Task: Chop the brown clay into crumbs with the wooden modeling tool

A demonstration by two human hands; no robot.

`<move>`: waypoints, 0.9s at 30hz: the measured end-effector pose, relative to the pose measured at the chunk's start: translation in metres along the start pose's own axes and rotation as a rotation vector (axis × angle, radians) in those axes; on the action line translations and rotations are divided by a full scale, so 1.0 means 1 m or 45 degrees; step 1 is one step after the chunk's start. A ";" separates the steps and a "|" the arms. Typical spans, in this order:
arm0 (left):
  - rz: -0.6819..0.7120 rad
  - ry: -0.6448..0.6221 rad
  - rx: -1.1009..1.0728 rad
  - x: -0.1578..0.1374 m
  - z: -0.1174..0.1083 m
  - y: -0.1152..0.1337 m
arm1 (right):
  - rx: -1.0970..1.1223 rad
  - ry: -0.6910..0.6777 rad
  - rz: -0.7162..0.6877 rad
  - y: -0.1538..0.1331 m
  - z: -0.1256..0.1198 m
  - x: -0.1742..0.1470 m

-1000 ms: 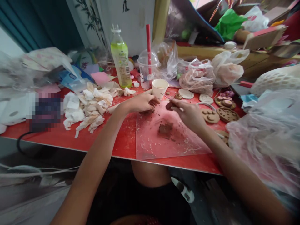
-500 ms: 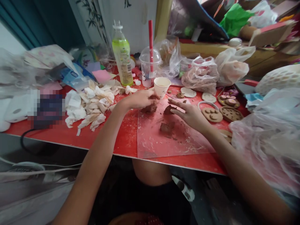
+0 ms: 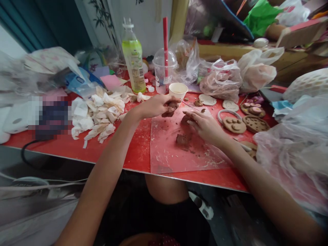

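My left hand (image 3: pixel 160 105) curls its fingers round a lump of brown clay (image 3: pixel 168 112), just in front of a white paper cup (image 3: pixel 178 90). My right hand (image 3: pixel 203 125) has its fingers and thumb around a second, darker clay lump (image 3: pixel 185 119), partly hidden beneath them. Between and nearer to me, a third clay piece (image 3: pixel 182 139) lies on a clear plastic sheet (image 3: pixel 166 159) dotted with crumbs. Brown smears show on the fingers of both hands.
Crumpled tissues (image 3: pixel 102 112) pile up at left. Behind stand a green drink bottle (image 3: pixel 133 65) and a domed plastic cup (image 3: pixel 162 73) with a red straw. Flat decorated clay discs (image 3: pixel 233 124) and plastic bags (image 3: pixel 292 147) lie at right on the red table (image 3: pixel 128 150).
The clay in my left hand has come up off the sheet, a little to the right. My right fingers have closed in on their lump. The view has shifted slightly.
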State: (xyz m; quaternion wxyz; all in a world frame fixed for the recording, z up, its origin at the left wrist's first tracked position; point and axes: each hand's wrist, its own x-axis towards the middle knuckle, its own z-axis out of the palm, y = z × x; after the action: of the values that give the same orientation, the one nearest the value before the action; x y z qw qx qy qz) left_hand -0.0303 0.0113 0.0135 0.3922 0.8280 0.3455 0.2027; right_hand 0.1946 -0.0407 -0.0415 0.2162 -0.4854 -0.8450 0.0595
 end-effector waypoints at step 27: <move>0.063 0.166 0.138 -0.010 0.012 -0.039 | 0.006 -0.053 0.014 0.001 -0.001 0.003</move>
State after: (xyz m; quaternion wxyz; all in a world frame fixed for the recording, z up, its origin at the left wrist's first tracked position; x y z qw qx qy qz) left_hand -0.0463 0.0156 -0.0257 0.3182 0.8415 0.3602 0.2468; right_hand 0.1944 -0.0372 -0.0404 0.1994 -0.4882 -0.8465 0.0726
